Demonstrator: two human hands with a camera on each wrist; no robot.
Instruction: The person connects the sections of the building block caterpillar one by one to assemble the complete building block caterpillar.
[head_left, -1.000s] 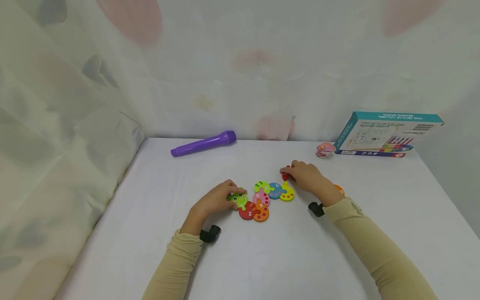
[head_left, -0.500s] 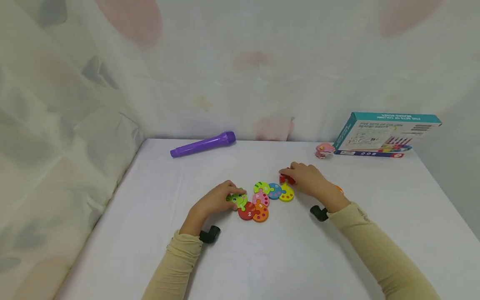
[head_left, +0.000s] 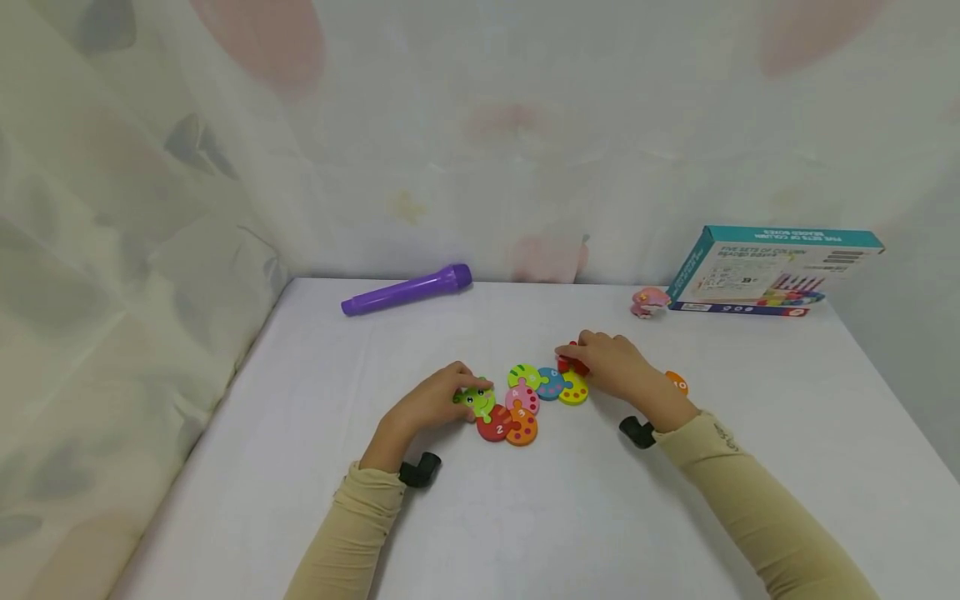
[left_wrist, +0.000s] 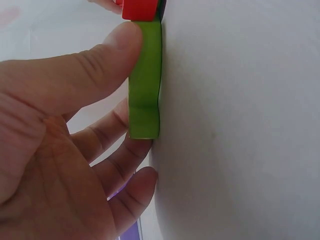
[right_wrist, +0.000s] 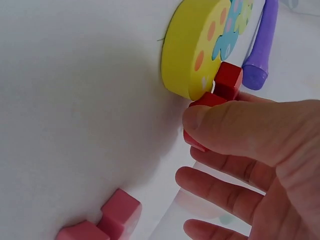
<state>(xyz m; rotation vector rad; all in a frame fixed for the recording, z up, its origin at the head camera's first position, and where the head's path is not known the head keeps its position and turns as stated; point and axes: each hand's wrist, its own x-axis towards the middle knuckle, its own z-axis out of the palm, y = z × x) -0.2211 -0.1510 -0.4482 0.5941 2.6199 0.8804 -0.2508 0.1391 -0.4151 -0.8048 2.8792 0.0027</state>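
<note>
A chain of coloured caterpillar puzzle pieces lies curved on the white table. My left hand (head_left: 431,398) holds the green smiling head piece (head_left: 478,400) at its left end, thumb on one side as the left wrist view shows. Joined after it come red (head_left: 492,425), orange (head_left: 522,427), pink (head_left: 521,398), light green (head_left: 522,376), blue (head_left: 551,383) and yellow (head_left: 573,390) pieces. With thumb and fingers, my right hand (head_left: 617,368) pinches another red puzzle piece (right_wrist: 229,80), its notch against the yellow piece's edge. Whether it is seated cannot be told.
An orange piece (head_left: 677,382) lies just beyond my right wrist. A pink notched piece (right_wrist: 122,212) shows low in the right wrist view. Along the back stand a purple toy microphone (head_left: 407,290), a pink figurine (head_left: 649,302) and a teal-edged box (head_left: 776,271).
My right hand has lowered the red piece slightly toward the near side, over the yellow piece's tab, which is now covered. The left hand stays on the head piece.
</note>
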